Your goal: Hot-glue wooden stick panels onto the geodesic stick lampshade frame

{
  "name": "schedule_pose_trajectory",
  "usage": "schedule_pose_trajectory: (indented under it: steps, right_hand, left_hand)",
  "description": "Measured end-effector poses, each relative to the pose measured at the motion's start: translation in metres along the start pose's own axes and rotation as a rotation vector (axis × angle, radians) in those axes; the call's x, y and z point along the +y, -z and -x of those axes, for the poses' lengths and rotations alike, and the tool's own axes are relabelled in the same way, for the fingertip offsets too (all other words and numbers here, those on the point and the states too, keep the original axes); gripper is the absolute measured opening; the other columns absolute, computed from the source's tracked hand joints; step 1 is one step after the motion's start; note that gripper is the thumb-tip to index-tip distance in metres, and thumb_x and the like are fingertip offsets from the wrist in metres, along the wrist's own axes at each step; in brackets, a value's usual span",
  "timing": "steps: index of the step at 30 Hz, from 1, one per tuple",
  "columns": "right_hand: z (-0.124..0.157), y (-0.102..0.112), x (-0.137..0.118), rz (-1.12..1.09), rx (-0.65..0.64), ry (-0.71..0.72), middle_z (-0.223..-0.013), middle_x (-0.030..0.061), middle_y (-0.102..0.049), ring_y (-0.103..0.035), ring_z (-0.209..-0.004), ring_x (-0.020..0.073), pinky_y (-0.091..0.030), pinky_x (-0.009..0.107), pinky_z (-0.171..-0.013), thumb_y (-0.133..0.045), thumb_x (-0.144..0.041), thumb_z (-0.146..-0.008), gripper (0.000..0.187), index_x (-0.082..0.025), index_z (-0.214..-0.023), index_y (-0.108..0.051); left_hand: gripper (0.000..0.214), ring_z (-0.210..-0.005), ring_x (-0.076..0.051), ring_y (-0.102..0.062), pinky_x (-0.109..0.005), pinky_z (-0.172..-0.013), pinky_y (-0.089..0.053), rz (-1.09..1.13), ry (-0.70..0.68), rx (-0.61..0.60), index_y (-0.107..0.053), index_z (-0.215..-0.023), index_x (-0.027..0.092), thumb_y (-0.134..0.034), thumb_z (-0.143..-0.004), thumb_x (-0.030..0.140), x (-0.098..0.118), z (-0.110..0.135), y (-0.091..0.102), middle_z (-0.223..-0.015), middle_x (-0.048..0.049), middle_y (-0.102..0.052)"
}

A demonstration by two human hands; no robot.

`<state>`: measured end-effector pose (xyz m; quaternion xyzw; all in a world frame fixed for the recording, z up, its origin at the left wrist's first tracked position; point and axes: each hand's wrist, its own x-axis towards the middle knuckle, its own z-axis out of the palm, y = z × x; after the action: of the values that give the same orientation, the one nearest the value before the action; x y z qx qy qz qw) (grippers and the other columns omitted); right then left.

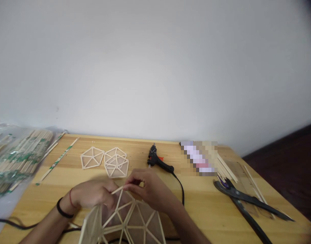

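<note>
A domed frame of glued wooden sticks (125,220) stands at the table's near edge, partly cut off by the picture's bottom. My left hand (91,195), with a black band and a red thread on the wrist, grips the frame's upper left part, fingers closed around its sticks. My right hand (149,189) pinches a stick at the frame's top point, fingers pressed together. Behind my hands lie flat stick pentagons: one alone (91,157) and two stacked (116,162).
A black glue gun (158,161) lies behind my right hand, its cord trailing toward me. Large scissors (247,200) and loose sticks (229,171) lie at the right. Bags of wrapped chopsticks (15,156) fill the left. The wooden table (201,203) meets a white wall.
</note>
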<state>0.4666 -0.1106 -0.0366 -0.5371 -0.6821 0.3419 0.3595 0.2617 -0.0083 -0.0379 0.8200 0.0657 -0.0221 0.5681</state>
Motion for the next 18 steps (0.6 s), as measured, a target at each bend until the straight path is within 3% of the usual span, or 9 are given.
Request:
schedule_pose_trajectory:
  steps: [7,10,18]
  right_hand:
    - [0.0034,0.0001,-0.0057,0.282,-0.034,0.13,-0.091,0.0062,-0.069,-0.06,-0.081,0.0177,-0.041,0.028,-0.072,-0.064,-0.019,-0.097,0.007,-0.015,-0.091,-0.066]
    - [0.0042,0.0025,-0.0074,0.315,-0.064,0.138,-0.093,0.0064,-0.067,-0.058,-0.081,0.0179,-0.04,0.028,-0.072,-0.06,-0.015,-0.098,0.006,-0.015,-0.093,-0.063]
    - [0.0035,0.0032,-0.0101,0.363,-0.108,0.148,-0.091,0.0053,-0.062,-0.055,-0.082,0.0183,-0.039,0.029,-0.072,-0.053,-0.009,-0.098,0.012,-0.016,-0.089,-0.057]
  left_hand:
    - [0.024,-0.067,-0.017,-0.053,-0.025,-0.064,-0.043,0.11,0.05,-0.005,-0.076,-0.081,0.012,-0.061,-0.084,0.031,0.0028,-0.0047,-0.0024,-0.073,-0.0039,-0.066]
    - [0.025,-0.072,-0.019,-0.058,-0.026,-0.07,-0.047,0.108,0.008,-0.01,-0.077,-0.092,0.013,-0.06,-0.086,0.031,0.004,-0.0053,-0.002,-0.08,-0.0048,-0.07]
    - [0.03,-0.079,-0.023,-0.065,-0.031,-0.08,-0.05,-0.033,-0.136,-0.02,-0.077,-0.081,0.014,-0.056,-0.093,0.032,0.0065,-0.0066,-0.0006,-0.081,-0.0117,-0.074]
